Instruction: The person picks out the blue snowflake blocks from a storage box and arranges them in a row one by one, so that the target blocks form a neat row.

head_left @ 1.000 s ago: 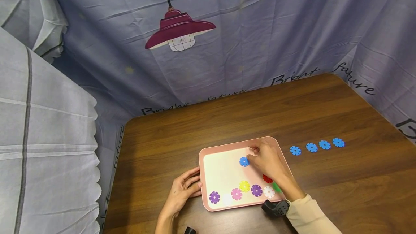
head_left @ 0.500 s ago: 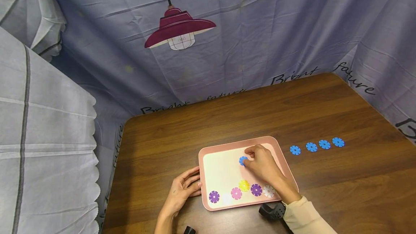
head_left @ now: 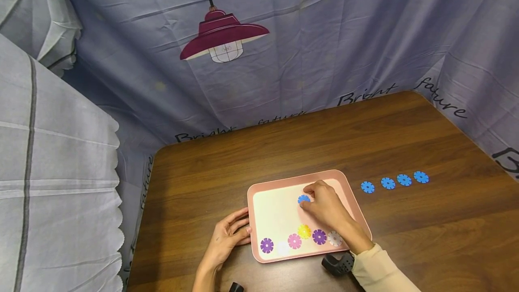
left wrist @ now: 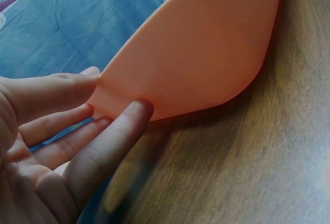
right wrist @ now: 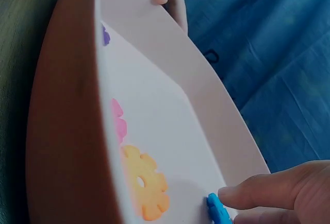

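Note:
My right hand (head_left: 322,204) is over the pink tray (head_left: 256,189), thumb and fingers at a blue notched interlocking disc (head_left: 303,198). In the right wrist view this blue disc (right wrist: 218,209) is tilted, seen nearly edge-on, pinched by the fingertips. My left hand (head_left: 228,237) is at the tray's left side. The left wrist view has the thumb at the rim and other fingers, fairly straight, touching the outer wall. Along the tray's near side lie a yellow disc (head_left: 304,231), a pink disc (head_left: 294,241), purple discs (head_left: 319,237) and a white disc (head_left: 334,238), partly behind the right wrist.
Several blue discs (head_left: 388,183) form a row on the brown wooden table (head_left: 211,170), right of the tray. A printed curtain (head_left: 308,48) hangs behind the table. Black wrist camera mounts (head_left: 338,265) sit near the forearms.
My right hand has shifted slightly left and toward me, and its thumb now covers the blue disc's near edge. Red and green discs have gone out of sight behind the arm. The left hand stays put.

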A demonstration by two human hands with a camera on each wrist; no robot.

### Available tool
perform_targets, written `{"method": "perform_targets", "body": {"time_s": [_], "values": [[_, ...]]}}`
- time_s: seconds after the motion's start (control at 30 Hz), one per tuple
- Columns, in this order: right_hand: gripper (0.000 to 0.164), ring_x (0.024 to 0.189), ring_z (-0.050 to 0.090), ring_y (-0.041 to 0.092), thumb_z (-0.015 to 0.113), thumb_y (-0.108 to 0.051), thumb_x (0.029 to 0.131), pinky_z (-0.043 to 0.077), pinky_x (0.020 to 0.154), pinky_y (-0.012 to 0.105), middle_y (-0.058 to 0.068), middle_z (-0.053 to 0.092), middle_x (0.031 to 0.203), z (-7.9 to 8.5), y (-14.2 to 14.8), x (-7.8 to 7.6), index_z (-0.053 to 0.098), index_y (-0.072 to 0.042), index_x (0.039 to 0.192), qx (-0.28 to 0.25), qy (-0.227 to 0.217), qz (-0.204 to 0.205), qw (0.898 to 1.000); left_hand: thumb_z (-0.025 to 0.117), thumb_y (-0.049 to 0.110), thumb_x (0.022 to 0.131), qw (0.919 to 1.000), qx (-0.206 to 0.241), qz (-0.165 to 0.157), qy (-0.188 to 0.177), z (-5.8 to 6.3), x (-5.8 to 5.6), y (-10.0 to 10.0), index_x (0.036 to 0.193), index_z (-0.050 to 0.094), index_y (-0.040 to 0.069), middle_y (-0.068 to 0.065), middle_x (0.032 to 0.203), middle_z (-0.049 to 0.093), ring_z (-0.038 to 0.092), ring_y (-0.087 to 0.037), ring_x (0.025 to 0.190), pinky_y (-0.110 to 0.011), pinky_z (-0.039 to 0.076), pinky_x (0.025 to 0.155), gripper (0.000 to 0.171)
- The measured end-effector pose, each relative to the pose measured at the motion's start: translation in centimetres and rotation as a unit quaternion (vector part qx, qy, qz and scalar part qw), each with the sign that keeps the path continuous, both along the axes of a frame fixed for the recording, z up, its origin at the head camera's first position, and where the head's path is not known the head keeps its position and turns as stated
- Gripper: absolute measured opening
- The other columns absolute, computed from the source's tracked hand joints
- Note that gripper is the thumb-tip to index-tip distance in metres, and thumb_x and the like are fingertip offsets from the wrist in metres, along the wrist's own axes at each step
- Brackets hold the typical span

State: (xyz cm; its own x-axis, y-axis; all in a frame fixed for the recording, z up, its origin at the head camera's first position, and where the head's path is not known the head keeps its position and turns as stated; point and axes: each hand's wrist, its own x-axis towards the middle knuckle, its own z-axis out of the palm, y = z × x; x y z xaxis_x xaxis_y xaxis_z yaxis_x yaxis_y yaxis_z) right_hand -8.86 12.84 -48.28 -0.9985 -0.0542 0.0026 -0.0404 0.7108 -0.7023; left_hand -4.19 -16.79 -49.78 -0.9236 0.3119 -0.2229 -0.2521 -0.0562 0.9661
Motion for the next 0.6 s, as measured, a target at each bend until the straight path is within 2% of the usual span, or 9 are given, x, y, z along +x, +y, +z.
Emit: {"method": "perform_targets", "body": {"time_s": [0.33, 0.6], "values": [[0.036, 0.076, 0.050, 0.020, 0.084, -0.008, 0.072, 0.048, 0.071, 0.036, 0.007, 0.057, 0.086, 0.12, -0.42, 0.11, 0.071, 0.004, 0.103, 0.006, -0.008, 0.009, 1.000, 0.068, 0.001, 0.091, 1.0000, 0.002, 0.001, -0.002, 0.07, -0.08, 0.07, 0.143, 0.042, -0.007, -0.032, 0.136, 0.049, 0.058, -0.033, 0.118, -0.041, 0.059, 0.083, 0.059], [0.034, 0.077, 0.054, 0.019, 0.085, -0.004, 0.070, 0.053, 0.074, 0.039, 0.007, 0.059, 0.089, 0.02, -0.79, 0.30, 0.072, 0.003, 0.100, 0.028, 0.008, 0.014, 0.999, 0.067, 0.000, 0.092, 1.0000, 0.001, 0.001, -0.005, 0.18, -0.06, 0.08, 0.143, 0.041, -0.007, -0.033, 0.136, 0.049, 0.058, -0.034, 0.118, -0.041, 0.059, 0.083, 0.058]]}}
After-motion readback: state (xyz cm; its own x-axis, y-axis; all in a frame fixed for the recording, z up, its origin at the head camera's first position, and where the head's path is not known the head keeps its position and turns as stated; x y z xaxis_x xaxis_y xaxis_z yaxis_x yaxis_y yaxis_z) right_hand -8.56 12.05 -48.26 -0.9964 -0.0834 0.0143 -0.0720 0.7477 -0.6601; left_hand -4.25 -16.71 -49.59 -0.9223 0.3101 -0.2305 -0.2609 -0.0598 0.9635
